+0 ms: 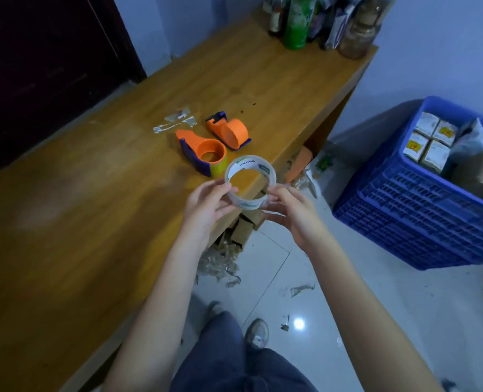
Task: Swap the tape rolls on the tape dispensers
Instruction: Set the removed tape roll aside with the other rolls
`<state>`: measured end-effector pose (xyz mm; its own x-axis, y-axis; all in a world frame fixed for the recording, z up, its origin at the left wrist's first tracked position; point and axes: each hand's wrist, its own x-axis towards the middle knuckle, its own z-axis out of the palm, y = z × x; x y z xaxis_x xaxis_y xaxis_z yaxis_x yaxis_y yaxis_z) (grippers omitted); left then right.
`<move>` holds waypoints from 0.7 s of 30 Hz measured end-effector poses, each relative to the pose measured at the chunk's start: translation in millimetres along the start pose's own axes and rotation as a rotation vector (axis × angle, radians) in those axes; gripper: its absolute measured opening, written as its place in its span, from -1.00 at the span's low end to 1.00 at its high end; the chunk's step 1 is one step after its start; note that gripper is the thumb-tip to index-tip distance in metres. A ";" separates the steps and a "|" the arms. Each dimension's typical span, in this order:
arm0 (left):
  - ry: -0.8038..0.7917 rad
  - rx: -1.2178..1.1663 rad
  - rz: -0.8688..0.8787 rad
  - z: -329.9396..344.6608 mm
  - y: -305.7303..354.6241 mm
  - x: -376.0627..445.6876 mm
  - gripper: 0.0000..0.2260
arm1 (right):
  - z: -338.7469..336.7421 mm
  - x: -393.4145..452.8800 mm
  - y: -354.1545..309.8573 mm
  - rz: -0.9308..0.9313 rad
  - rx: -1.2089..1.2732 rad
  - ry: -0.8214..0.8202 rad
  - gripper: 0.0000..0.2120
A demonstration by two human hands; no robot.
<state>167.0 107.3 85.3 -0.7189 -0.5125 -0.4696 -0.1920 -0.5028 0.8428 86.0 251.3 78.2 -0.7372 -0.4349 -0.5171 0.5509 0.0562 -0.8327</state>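
1. Left hand (206,203) and right hand (294,212): both hold one clear tape roll (250,181) in the air, just over the near part of the table's right edge. The left fingers pinch the roll's left rim. The right fingertips close on its lower right rim, and appear to pick at the loose tape end; this is too blurred to confirm.

2. Tape roll orientation: the core opening faces up toward the camera, tilted slightly. The roll's axis therefore runs roughly along the line of sight, and the printed inner core shows at the far side.

3. Near dispenser (202,154): it lies on the table (64,222) close to the right edge, just beyond the held roll. Its orange hub opens upward. A yellowish band beside the hub may be tape; this cannot be confirmed. Its long axis runs from the near right toward the far left.

4. Far dispenser (229,131): it lies just beyond the first, near the same edge, with its orange hub bare and its blade end pointing away.

5. Step in hand (judgement): one roll is off and being readied for fitting.

6. Next move (judgement): align the core opening with a bare hub and press it on squarely, tape end leading toward the blade.

7. Tape scraps (175,123) lie farther in from the edge.
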 end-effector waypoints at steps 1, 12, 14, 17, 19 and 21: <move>0.008 0.004 0.001 3.9 1.1 6.0 -0.94 | -2.6 8.0 -5.3 0.007 -0.015 -0.017 -0.91; 0.070 -0.069 -0.041 35.5 13.3 100.8 -0.84 | -12.7 126.2 -56.1 0.085 -0.086 -0.082 -0.94; 0.088 -0.078 -0.043 41.6 19.3 118.4 -0.88 | -12.6 146.8 -68.0 0.110 -0.107 -0.087 -0.95; 0.088 -0.080 -0.026 51.9 35.9 144.0 -0.88 | -12.1 176.8 -88.5 0.119 -0.109 -0.125 -0.94; 0.105 -0.068 -0.020 57.0 46.8 155.8 -0.84 | -11.2 194.4 -101.1 0.135 -0.133 -0.156 -0.91; 0.129 -0.091 -0.021 60.1 53.5 166.7 -0.86 | -8.4 210.5 -112.4 0.131 -0.169 -0.194 -0.89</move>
<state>-3.3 36.8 68.0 -0.6227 -0.5832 -0.5217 -0.1404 -0.5726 0.8077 -134.3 161.0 61.3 -0.5662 -0.5772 -0.5884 0.5517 0.2650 -0.7908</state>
